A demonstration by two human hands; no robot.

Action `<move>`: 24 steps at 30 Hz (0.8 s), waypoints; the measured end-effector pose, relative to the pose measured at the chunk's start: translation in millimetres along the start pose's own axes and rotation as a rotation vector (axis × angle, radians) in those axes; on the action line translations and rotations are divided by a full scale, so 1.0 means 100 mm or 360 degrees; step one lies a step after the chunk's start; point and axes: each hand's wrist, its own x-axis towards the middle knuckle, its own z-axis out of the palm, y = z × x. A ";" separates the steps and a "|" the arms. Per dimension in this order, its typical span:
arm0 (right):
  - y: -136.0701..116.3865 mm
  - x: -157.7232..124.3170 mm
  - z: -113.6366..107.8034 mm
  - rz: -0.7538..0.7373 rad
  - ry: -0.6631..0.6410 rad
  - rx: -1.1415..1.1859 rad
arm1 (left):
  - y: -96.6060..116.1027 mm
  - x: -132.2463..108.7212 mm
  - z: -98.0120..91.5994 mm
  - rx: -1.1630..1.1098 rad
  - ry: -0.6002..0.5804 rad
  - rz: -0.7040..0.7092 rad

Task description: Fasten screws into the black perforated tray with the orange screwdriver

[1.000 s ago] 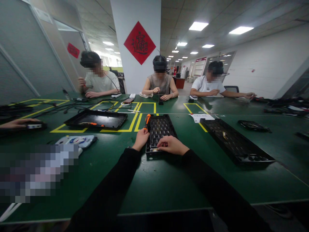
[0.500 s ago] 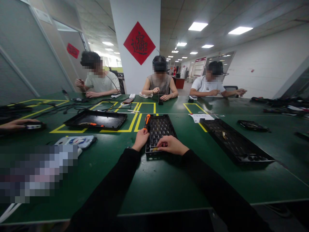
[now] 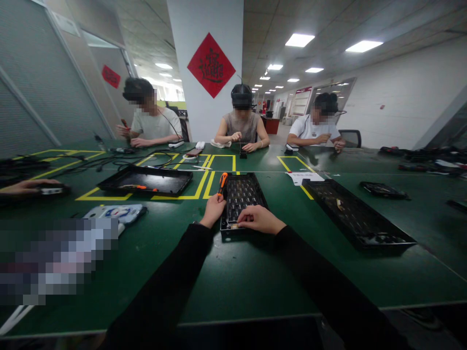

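A black tray [image 3: 245, 193] with rows of small shiny pieces in it lies on the green table in front of me. My left hand [image 3: 213, 210] is at the tray's left side, closed around an orange-and-black screwdriver [image 3: 223, 183] that points up and away. Over the tray's near end, my right hand [image 3: 260, 218] is closed, thumb and fingertips pinched together at a small yellowish piece [image 3: 232, 225]. The fingers partly cover that piece, so its kind does not show.
Another black tray [image 3: 357, 214] lies right, a third black tray [image 3: 160, 182] with orange-handled tools left. A phone-like case [image 3: 116, 212] is nearer left, beside a co-worker's hand [image 3: 29, 186] on a dark device. Three people sit opposite; cables [image 3: 138, 160] run across the table.
My hands stay nearly still; the right fingertips have shifted very slightly at the small piece. Across the table, the right-hand person's outstretched hand has drawn inward.
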 end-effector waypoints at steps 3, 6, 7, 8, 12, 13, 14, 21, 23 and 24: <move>0.00 0.00 0.00 -0.0007 0.0019 0.0005 | 0.00 0.00 0.00 -0.0013 0.0000 -0.0011; 0.01 0.00 0.00 -0.0039 0.0046 0.0001 | -0.01 0.00 0.01 -0.0017 0.0003 -0.0012; 0.02 0.00 0.00 -0.0049 0.0046 0.0000 | -0.01 0.00 0.01 -0.0017 0.0004 -0.0009; 0.02 0.00 0.00 -0.0057 0.0041 -0.0001 | -0.02 0.00 0.01 -0.0014 0.0004 -0.0006; 0.01 0.00 -0.01 -0.0065 0.0010 -0.0024 | -0.02 0.01 0.01 0.0016 0.0001 -0.0005; 0.00 0.00 -0.01 -0.0066 0.0007 -0.0032 | -0.02 0.01 0.01 0.0012 -0.0003 -0.0003; 0.00 0.00 -0.02 -0.0067 0.0009 -0.0040 | -0.02 0.01 0.01 0.0003 -0.0004 0.0001; 0.01 0.00 -0.01 -0.0068 0.0013 -0.0039 | 0.00 0.01 0.00 -0.0004 0.0000 0.0004; 0.02 0.00 0.00 -0.0064 0.0018 -0.0028 | 0.00 0.00 0.00 -0.0017 -0.0002 0.0008; 0.02 0.00 0.00 -0.0059 0.0023 -0.0024 | 0.00 0.00 0.00 -0.0030 -0.0004 0.0014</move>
